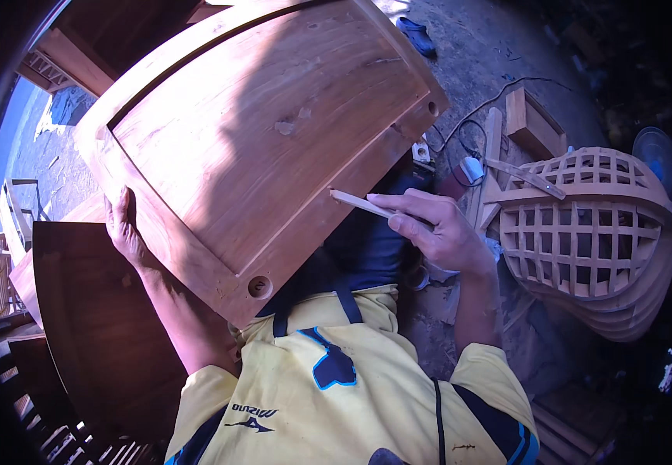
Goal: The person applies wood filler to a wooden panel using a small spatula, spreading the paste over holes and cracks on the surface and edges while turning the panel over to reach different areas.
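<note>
Cabinet door (297,132), one, framed wood, two round recesses in its near rail, tilted before the yellow shirt (274,372); left hand (124,226) gripping its left edge; right hand (435,232) closed on a slim wooden stick (361,203), tip at the near rail, contact hard to make out; latticed wooden piece (584,194), at right; wooden box (536,124), just beyond it; blue clog (416,36), on the floor (468,62); dark curved panel (103,310), beside the left forearm (172,310)
</note>
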